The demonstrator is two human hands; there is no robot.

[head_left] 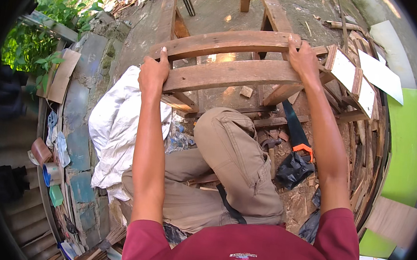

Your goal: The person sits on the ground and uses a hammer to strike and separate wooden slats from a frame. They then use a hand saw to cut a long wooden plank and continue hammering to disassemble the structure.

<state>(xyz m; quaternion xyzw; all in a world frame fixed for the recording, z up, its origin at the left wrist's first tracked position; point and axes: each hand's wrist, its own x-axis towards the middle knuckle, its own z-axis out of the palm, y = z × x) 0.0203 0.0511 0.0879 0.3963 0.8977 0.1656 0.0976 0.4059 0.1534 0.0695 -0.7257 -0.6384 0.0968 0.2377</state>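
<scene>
A brown wooden chair frame [231,77] with two curved slats stands in front of my knees, its long rails reaching away from me. My left hand [154,71] is closed round the left end of the slats, thumb up on the upper one. At the right end, my right hand [302,61] grips the corner of the upper slat, with its fingers partly hidden behind the wood. Beneath the frame, a handsaw [296,126] with an orange handle and a hammer [271,144] lie by my bent knee.
A white cloth sack [119,124] lies at my left, beside a low block wall [80,135]. A black plastic bag [295,170] is near the saw. To the right are stacked wood strips [359,155], white-faced pieces [343,72] and a green panel [407,144].
</scene>
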